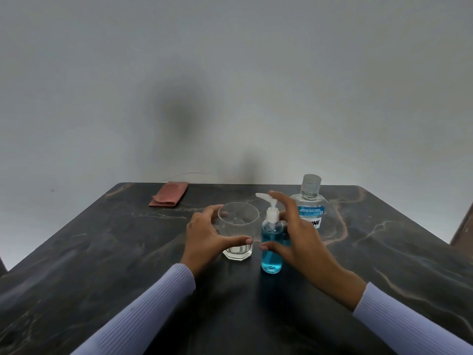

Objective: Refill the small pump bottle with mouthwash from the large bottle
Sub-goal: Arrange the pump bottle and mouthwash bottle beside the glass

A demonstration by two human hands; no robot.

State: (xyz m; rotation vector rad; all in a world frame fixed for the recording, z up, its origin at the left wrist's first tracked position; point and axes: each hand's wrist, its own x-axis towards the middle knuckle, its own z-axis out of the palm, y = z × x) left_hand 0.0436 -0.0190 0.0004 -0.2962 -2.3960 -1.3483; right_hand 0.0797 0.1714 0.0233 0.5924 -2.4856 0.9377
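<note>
Right hand [297,234] loosely cupping pump bottle [271,242] — blue-filled, white-pumped; left hand [204,237] cupping glass [239,226].

Narrow gap between glass [238,229] and pump bottle [271,242]; large bottle [310,203] perhaps just behind.

A dark marble-patterned counter [102,252] with pale veins stands against a grey wall. On it stand a clear drinking glass [238,231], just right of it a small pump bottle [271,242] of blue liquid, and behind that a large mouthwash bottle [310,201]. A folded reddish cloth [169,194] lies at the far left edge.
</note>
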